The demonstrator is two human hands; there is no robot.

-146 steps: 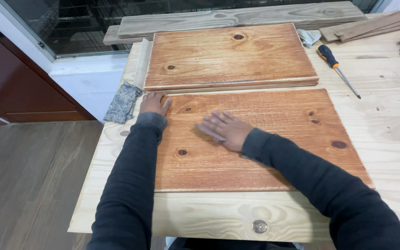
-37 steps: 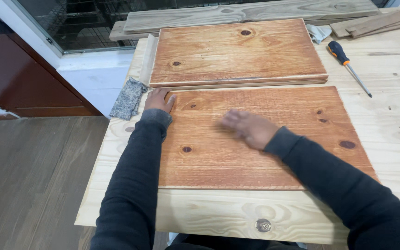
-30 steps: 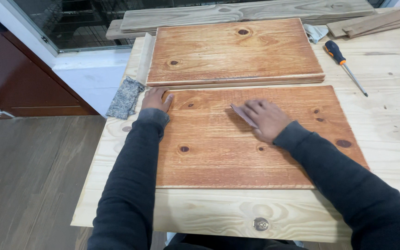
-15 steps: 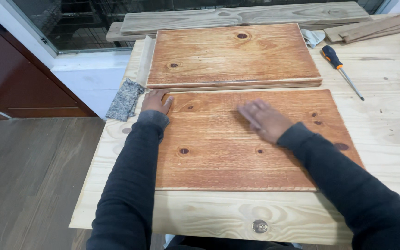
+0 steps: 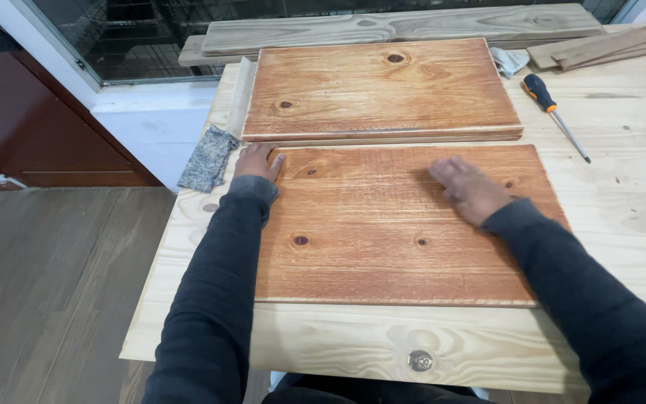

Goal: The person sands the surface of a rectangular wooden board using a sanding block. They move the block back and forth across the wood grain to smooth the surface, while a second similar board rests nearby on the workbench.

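You get soft, even light with faint shadows; your right hand (image 5: 469,188) smears with motion blur, the rest stays sharp.

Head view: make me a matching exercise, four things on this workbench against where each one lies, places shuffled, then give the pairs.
Things:
1. left hand
2. right hand
3. screwdriver
4. grey cloth

Places:
A. on the bare bench, right of the far stained board
B. at the bench's left edge, beside the left hand
C. flat on the right part of the near stained board
D. on the near board's far left corner

Pairs: 1-D, 2-C, 3-A, 4-B
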